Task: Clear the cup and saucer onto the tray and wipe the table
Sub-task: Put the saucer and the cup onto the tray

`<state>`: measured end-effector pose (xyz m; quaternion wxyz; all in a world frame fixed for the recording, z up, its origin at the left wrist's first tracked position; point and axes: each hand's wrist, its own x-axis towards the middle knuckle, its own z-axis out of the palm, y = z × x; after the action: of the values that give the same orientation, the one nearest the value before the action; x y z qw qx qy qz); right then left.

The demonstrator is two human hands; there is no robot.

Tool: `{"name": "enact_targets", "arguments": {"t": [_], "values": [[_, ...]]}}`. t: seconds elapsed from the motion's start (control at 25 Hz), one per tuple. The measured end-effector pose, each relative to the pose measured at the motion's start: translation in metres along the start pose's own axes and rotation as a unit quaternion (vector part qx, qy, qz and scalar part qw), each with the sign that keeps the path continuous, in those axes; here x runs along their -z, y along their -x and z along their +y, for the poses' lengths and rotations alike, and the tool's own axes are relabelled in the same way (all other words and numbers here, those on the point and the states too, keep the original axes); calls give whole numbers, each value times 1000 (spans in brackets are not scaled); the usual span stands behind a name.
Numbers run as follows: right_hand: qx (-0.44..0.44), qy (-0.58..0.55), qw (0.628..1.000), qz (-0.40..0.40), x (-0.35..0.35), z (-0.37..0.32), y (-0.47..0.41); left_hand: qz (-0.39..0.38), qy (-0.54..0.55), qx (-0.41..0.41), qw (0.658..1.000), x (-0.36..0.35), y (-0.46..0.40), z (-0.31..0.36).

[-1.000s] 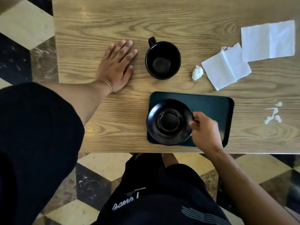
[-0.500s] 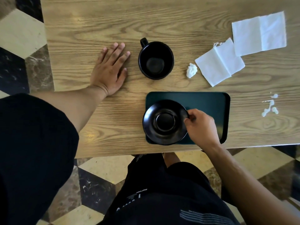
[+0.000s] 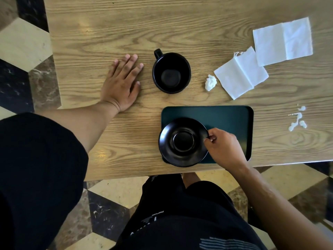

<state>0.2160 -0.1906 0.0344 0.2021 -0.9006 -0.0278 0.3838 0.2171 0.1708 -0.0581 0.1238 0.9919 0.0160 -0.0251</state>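
A black saucer [image 3: 182, 142] lies over the left end of the dark green tray [image 3: 228, 120], its rim overhanging the tray's left and near edges. My right hand [image 3: 224, 147] pinches the saucer's right rim. The empty black cup [image 3: 171, 73] stands upright on the wooden table [image 3: 108, 33] beyond the tray, handle pointing away to the left. My left hand [image 3: 122, 83] rests flat on the table, fingers spread, just left of the cup and not touching it.
Two folded white napkins [image 3: 240, 75] [image 3: 282, 41] lie at the right. A crumpled white wad [image 3: 210, 84] sits between cup and napkins. A white spill [image 3: 297, 121] marks the table right of the tray. The table's near edge runs just below the tray.
The saucer has stayed on the tray's left end with my right hand on its rim. My left hand and the cup have not moved; only the camera has shifted.
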Motion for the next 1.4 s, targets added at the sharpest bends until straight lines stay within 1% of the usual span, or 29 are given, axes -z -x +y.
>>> {"name": "enact_targets", "arguments": {"t": [0.32, 0.36, 0.44, 0.52, 0.6, 0.64, 0.76, 0.84, 0.92, 1.08, 1.16, 1.4], "values": [[-30, 27, 999, -34, 1, 1, 1, -4, 1, -2, 1000, 0, 0, -1], [-31, 42, 998, -30, 4, -1, -1, -3, -1, -2, 1000, 0, 0, -1], [-32, 51, 998, 12, 11, -12, -9, -2, -6, -5, 1000, -1, 0, -2], [-16, 7, 997, 70, 18, -29, -20, 2, -6, -9, 1000, -3, 0, -2], [20, -63, 992, 110, 23, -52, -32, 4, -4, -10, 1000, -3, 0, -3], [32, -102, 988, 109, 24, -63, -41, 5, -2, -9, 1000, -3, 0, -3], [29, -237, 969, 57, 23, -95, -67, 14, 2, -11, 1000, -4, -1, -4], [1, -331, 943, 26, 17, -106, -81, 19, 3, -15, 1000, -5, -1, -5], [-22, -395, 918, 14, 10, -111, -86, 21, 3, -17, 1000, -6, -1, -5], [-48, -466, 883, 19, 1, -110, -91, 20, 1, -16, 1000, -7, 0, -6], [-56, -487, 871, 18, -2, -109, -93, 20, 0, -15, 1000, -7, 0, -6], [-25, -527, 848, 40, -7, -115, -90, 11, 8, -10, 1000, -8, 0, -6]]}}
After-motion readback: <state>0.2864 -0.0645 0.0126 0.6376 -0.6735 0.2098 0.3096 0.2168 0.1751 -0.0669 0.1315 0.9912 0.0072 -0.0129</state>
